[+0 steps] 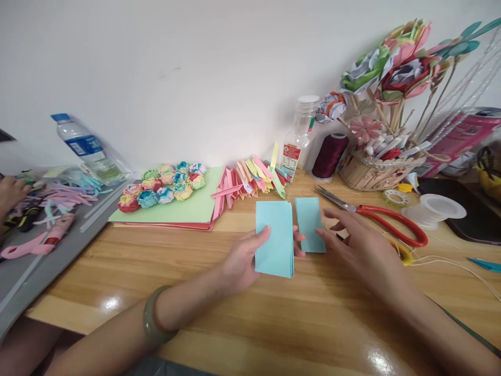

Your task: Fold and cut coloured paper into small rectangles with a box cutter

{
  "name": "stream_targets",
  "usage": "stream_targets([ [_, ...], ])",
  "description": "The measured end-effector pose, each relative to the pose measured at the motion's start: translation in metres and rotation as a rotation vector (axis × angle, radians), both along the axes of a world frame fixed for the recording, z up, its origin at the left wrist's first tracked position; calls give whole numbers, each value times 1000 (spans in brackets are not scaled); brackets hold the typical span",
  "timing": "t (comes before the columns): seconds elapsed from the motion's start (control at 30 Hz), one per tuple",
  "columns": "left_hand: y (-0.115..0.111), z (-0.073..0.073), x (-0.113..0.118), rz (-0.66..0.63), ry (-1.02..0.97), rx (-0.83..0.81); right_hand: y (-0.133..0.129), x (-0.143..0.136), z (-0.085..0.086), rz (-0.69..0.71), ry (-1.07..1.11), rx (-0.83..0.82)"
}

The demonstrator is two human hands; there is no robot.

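Observation:
My left hand (245,258) grips a small stack of light blue paper rectangles (274,240), its thumb on top and its fingertips showing past the right edge. Just right of the stack, a narrower light blue paper piece (310,224) lies on the wooden table. My right hand (362,245) is beside that piece with fingers apart, fingertips at its right edge; nothing shows in its grasp. Behind the right hand lie red-handled scissors (376,211), blades pointing to the back left.
Paper flowers (164,185) rest on green sheets (195,206), beside folded paper strips (250,180). Behind stand a clear bottle (299,138), a purple thread spool (331,156) and a flower basket (379,169). At left are a pink glue gun (43,237) and another person's hand (11,193).

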State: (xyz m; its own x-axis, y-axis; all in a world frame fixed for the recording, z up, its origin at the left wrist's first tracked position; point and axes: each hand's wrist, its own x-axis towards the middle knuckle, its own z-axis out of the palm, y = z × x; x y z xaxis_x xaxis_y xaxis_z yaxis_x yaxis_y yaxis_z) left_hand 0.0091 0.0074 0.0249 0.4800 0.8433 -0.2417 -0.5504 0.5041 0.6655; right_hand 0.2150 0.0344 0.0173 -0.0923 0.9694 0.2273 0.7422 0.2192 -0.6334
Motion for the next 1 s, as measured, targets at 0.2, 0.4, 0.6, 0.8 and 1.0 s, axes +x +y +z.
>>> stream_targets([
  [0.2,-4,-2,0,-35,145,-30,-12,-14,11,178,176,195],
  [0.4,-8,-1,3,-170,174,33,-17,-20,10,263,373,-70],
  [0.6,-6,1,3,-218,178,88,-22,-21,12,249,472,-64],
  [0.8,-12,-4,5,65,517,292,-26,-28,17,203,464,26],
  [1.0,-22,-4,8,111,830,581,-28,-33,18,211,601,-81],
])
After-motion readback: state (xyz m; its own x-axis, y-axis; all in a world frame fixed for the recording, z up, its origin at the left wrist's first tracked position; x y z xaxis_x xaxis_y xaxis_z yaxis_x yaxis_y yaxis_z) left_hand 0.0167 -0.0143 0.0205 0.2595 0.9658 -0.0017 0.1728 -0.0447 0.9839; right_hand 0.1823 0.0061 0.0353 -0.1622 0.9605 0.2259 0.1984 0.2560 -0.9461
